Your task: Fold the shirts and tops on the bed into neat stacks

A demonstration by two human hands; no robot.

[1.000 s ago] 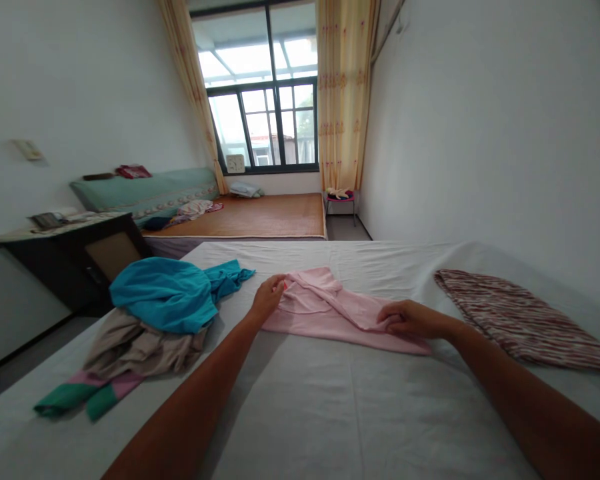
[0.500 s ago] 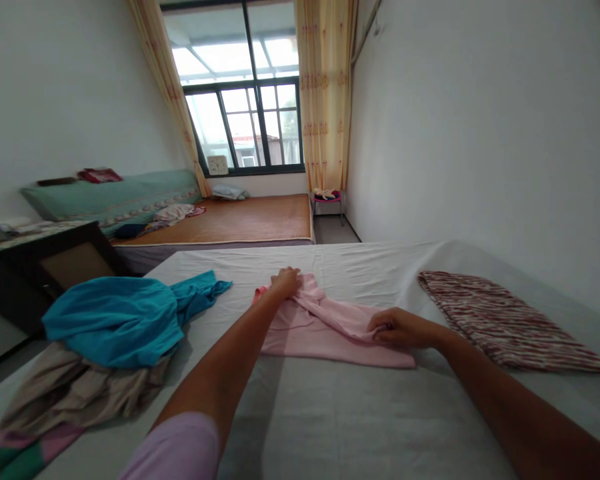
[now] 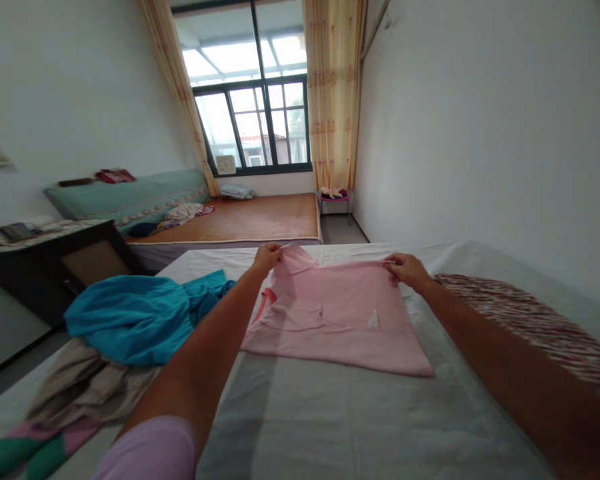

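A pink T-shirt (image 3: pixel 340 300) lies spread on the white sheet (image 3: pixel 320 420), its far edge lifted by both hands. My left hand (image 3: pixel 269 257) pinches the far left corner, near a sleeve. Its darker pink neckband (image 3: pixel 266 301) shows on the left side. My right hand (image 3: pixel 407 270) is closed on the far right corner, at the hem. A small white mark sits on the fabric, right of the middle. The near edge of the shirt rests flat on the sheet.
A blue garment (image 3: pixel 135 320) and a beige one (image 3: pixel 90 380) lie heaped at the left. A folded red-and-white striped cloth (image 3: pixel 525 320) is at the right, partly behind my right arm. Beyond stand a brown-topped bed (image 3: pixel 265 217) and a dark cabinet (image 3: pixel 80 273).
Both hands have drawn the bunched pink layer up and away from me, so the T-shirt now spreads wide and flat. The right hand has moved farther off; the view has shifted slightly.
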